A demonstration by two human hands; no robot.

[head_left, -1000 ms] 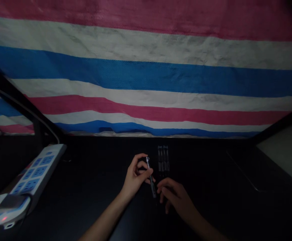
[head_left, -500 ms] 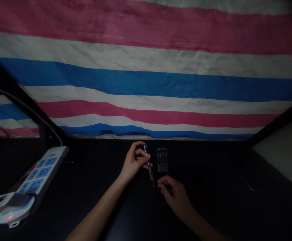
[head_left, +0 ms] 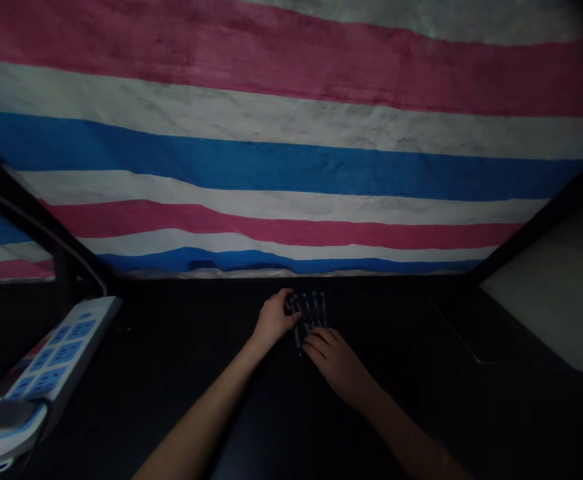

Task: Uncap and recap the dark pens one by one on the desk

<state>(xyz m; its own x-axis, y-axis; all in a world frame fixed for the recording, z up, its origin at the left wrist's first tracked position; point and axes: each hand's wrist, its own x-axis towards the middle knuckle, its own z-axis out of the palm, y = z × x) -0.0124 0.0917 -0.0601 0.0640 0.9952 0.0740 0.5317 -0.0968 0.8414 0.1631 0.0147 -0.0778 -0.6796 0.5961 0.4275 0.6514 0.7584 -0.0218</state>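
Observation:
Several dark pens lie side by side on the black tabletop, slightly fanned. At the left end of this row is one more pen, its tip pointing toward me. My left hand pinches that pen at its upper part between thumb and fingers. My right hand has its bent fingers together over the lower ends of the other pens, touching them and hiding their tips. Dim light makes the pens' details hard to see.
A white power strip with a plug and a red light lies at the left. A striped red, white and blue sheet hangs behind the black tabletop. A dark flat object lies at the right.
My left hand has lowered the pen beside the row, and it stands less tilted. My right hand has moved up onto the pens' lower ends. The row is now fanned; the view has shifted slightly.

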